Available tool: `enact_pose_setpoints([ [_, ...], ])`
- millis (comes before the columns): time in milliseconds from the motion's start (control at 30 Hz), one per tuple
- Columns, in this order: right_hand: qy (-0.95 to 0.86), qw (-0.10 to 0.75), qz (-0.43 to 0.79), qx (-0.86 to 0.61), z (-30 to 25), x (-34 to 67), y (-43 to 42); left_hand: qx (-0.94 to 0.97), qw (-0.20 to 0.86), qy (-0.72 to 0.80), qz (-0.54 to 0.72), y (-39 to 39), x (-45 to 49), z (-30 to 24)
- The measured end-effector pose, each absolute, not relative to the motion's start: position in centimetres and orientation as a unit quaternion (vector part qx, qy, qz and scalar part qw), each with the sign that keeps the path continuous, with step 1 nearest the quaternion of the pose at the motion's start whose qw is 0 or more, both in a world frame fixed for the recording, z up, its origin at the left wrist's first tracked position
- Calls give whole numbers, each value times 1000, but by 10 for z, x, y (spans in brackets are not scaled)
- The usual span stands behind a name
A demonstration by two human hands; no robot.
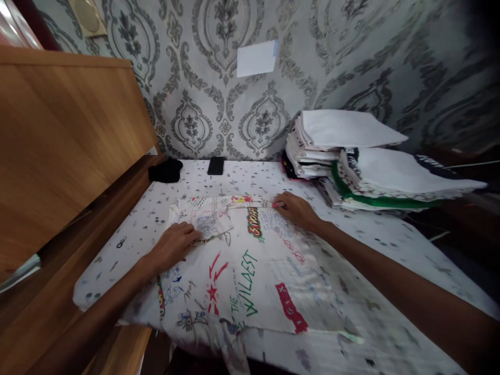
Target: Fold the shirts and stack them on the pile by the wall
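Observation:
A white shirt (269, 276) covered in coloured writing and drawings lies spread on the patterned white cloth surface in front of me. Its near edge hangs in loose folds at the bottom of the view. My left hand (175, 242) has its fingers closed on a folded flap of the shirt, left of the middle. At the shirt's far right part, my right hand (295, 208) pinches the end of a narrow folded strip of the fabric. Green lettering and a red printed patch show on the flat part between and below the hands.
Folded clothes stand in two stacks at the right, a back stack (344, 127) and a front stack (406, 172). Near the wall lie a black cloth item (166, 171) and a dark flat phone-like object (215, 165). A wooden cabinet (74, 114) borders the left side.

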State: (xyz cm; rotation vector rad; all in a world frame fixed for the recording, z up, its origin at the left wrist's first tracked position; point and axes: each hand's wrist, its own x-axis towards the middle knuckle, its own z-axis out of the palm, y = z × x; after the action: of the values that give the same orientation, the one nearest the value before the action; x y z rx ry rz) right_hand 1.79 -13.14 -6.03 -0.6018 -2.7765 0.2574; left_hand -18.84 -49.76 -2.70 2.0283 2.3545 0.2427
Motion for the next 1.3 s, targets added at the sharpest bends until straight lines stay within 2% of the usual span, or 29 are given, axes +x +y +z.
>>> enact_pose_setpoints([
  [133,-963,131,48,-232,-54,25,-138,641,23,748,173,-502,-194,-20],
  [333,-963,104,9,-248,-49,30,-148,620,110,734,255,-509,-207,-15],
  [533,-952,139,29,-271,-48,32,-151,505,163,761,373,-517,-221,-20],
  [733,-950,180,73,-245,-56,41,-144,516,226,770,300,-515,-217,-17],
  [867,-947,227,66,-219,-64,51,-142,549,220,769,243,-512,-216,-11],
  [967,-940,253,70,-219,-70,57,-144,555,174,782,223,-496,-210,-3],
  [1133,-908,293,148,-261,-76,52,-147,614,81,753,220,-409,-159,3],
  [1300,-874,317,235,-284,-74,47,-153,618,52,767,165,-302,-103,-11],
])
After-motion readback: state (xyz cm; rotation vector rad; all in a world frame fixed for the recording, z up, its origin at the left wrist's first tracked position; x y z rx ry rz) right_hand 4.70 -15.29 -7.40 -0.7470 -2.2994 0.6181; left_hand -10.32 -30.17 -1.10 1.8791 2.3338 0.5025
